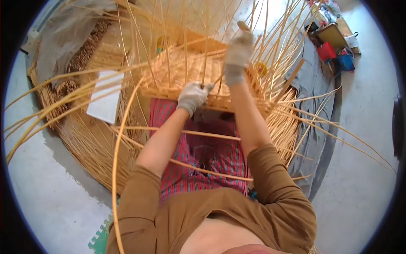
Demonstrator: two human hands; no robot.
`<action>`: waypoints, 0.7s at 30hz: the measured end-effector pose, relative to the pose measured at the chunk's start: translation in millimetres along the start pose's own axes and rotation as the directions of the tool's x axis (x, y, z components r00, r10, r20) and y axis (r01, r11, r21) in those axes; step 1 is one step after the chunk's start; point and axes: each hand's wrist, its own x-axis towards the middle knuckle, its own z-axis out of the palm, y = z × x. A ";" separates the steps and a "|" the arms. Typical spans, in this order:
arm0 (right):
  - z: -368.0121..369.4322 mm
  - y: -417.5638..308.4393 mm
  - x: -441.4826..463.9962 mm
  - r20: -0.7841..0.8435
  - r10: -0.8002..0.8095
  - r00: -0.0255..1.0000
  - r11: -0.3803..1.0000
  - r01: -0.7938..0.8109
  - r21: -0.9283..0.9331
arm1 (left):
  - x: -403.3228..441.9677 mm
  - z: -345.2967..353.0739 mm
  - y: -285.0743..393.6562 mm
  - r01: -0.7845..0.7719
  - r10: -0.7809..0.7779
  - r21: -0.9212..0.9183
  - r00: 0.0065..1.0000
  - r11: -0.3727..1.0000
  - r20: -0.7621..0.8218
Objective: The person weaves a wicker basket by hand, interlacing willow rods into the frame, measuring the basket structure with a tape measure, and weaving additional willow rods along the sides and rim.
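A half-woven wicker basket (pixel 160 92) sits in front of me with long upright canes (pixel 185 55) rising from it. My left hand (pixel 193 98), in a pale work glove, is closed on the basket's near edge, its thumb beside the base of an upright cane. My right hand (pixel 239 57), gloved too, is raised over the basket's right part and slightly blurred. Its fingers look closed, and a tan tip sticks up above them; I cannot make out whether it is a glove finger or a held thing. A striped red cloth (pixel 169 122) covers my lap below the basket.
Long loose canes (pixel 63 99) stick out left, and one bent cane (pixel 116 169) arcs close by my left arm. A white board (pixel 105 95) lies left on bundled canes. More bundled canes (pixel 285 131) lie right, near grey cloth (pixel 315 93). A red container (pixel 326 51) stands far right.
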 end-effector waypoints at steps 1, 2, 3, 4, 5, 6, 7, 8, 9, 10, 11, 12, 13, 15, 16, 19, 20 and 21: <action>-37.6 -4.8 -24.5 -0.031 0.001 1.000 0.981 -0.007 -0.196 | -1.4 -0.8 -0.1 -0.095 0.098 0.115 0.995 0.989 -0.017; -89.7 -15.6 -55.5 -0.065 -0.014 0.998 0.918 -0.013 -0.396 | 5.2 3.7 -11.7 -0.176 0.184 0.119 0.981 0.977 -0.063; -147.8 -19.8 -90.5 0.047 0.249 0.967 0.934 -0.253 0.254 | -1.9 6.4 -8.1 -0.080 0.080 0.035 0.997 0.996 -0.014; -180.1 -16.1 -109.2 0.294 0.356 0.887 0.478 -0.443 0.759 | -4.7 1.5 4.3 0.005 -0.004 -0.043 1.000 0.999 0.020; -178.3 -19.6 -104.1 0.293 0.353 0.889 0.482 -0.441 0.757 | -0.7 2.4 10.2 0.001 0.000 -0.045 1.000 0.999 0.023; -172.0 -29.9 -106.1 0.140 0.457 0.879 0.567 -0.408 0.716 | 0.9 4.4 9.6 -0.054 0.064 -0.207 0.997 0.977 0.039; -167.8 -44.5 -114.8 -0.031 0.543 0.839 0.644 -0.393 0.657 | -5.0 9.0 3.9 -0.091 0.116 -0.361 0.992 0.928 0.049; -165.2 -58.2 -117.0 -0.051 0.549 0.835 0.651 -0.388 0.652 | -21.0 25.1 24.6 -0.037 0.034 -0.519 0.999 0.854 -0.016; -155.4 -66.4 -111.4 -0.074 0.576 0.814 0.656 -0.406 0.637 | -17.2 29.3 27.4 -0.013 -0.020 -0.493 0.998 0.870 -0.063; -145.4 -76.2 -113.1 -0.101 0.608 0.788 0.660 -0.430 0.616 | -15.0 35.4 28.2 0.022 -0.080 -0.471 0.991 0.882 -0.104; -111.9 -85.3 -132.6 -0.263 0.491 0.831 0.829 -0.352 0.434 | -9.4 38.2 28.6 0.018 -0.071 -0.471 0.993 0.882 -0.094; -86.7 -93.3 -151.8 -0.393 0.340 0.854 0.938 -0.274 0.214 | -5.5 36.4 24.1 -0.015 -0.047 -0.443 0.990 0.897 -0.130; -97.2 -101.6 -153.4 -0.410 0.336 0.848 0.940 -0.277 0.198 | -7.8 40.0 18.4 -0.037 -0.027 -0.408 0.988 0.912 -0.152; -107.4 -103.9 -135.1 -0.176 0.558 0.811 0.813 -0.493 0.308 | -7.8 34.4 22.0 -0.054 -0.050 -0.484 0.979 0.874 -0.198; -136.7 -103.9 -115.8 -0.065 0.451 0.890 0.882 -0.434 0.181 | -5.2 37.5 16.7 -0.092 -0.037 -0.577 0.978 0.812 -0.207; -214.9 -89.3 -100.2 -0.317 0.560 0.765 0.827 -0.498 0.260 | -1.2 38.4 14.1 -0.664 0.446 -0.292 0.705 0.689 -0.551; -235.1 -78.5 -110.6 -0.351 0.572 0.741 0.814 -0.459 0.356 | 5.7 46.8 27.7 -0.667 0.450 -0.304 0.708 0.681 -0.544; -239.3 -91.2 -110.9 -0.357 0.578 0.734 0.813 -0.476 0.336 | 9.4 63.4 35.6 -0.488 0.476 -0.006 0.854 0.873 -0.211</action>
